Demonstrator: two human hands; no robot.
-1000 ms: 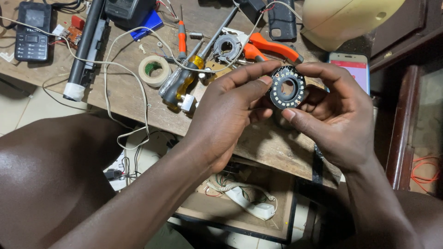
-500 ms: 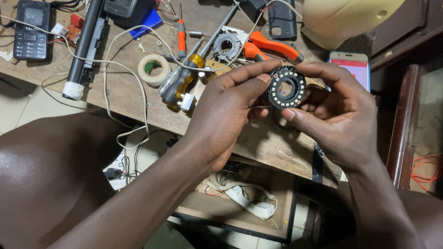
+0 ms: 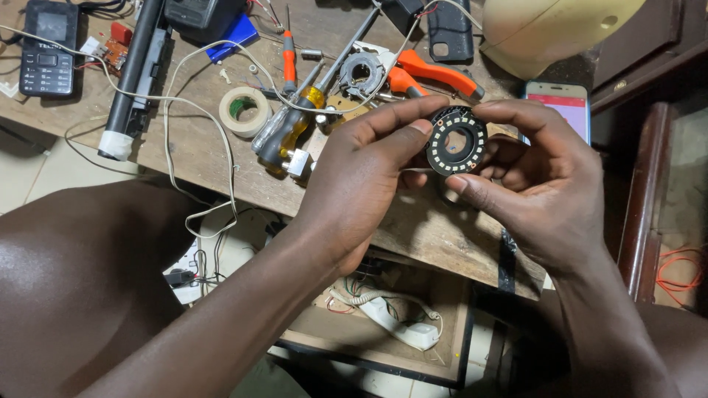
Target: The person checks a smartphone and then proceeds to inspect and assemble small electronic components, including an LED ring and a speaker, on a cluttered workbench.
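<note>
— Starting with the biggest thing, what is seen?

— A worn wooden workbench (image 3: 221, 158) is seen, cluttered with tools, and everything else can be placed from it. Below its near edge a wooden drawer (image 3: 383, 346) with a white power strip (image 3: 398, 328) is shown; at its right end dark wooden furniture is glimpsed. On its far right corner a cream dome-shaped shell (image 3: 553, 29) is set, with a smartphone (image 3: 564, 103) nearer the edge.

— And the smaller items?

— Toward the bench's left end a black tube (image 3: 133, 77) and a keypad phone (image 3: 48, 48) are laid. Nearer the middle, orange-handled pliers (image 3: 435, 74), a yellow-handled screwdriver (image 3: 291, 133) and a roll of tape (image 3: 245, 110) are found, with a white wire (image 3: 173, 133) trailed over the near edge.

— The hands?

— Above the bench's near edge a black ring with pale squares around its face (image 3: 457, 140) is pinched by both: the left hand (image 3: 361, 184) is closed on its left rim, the right hand (image 3: 546, 184) clamped top and bottom.

— Any change from a second ago?

— Hardly any; the grip is kept, and the ring is held at the same spot.
</note>
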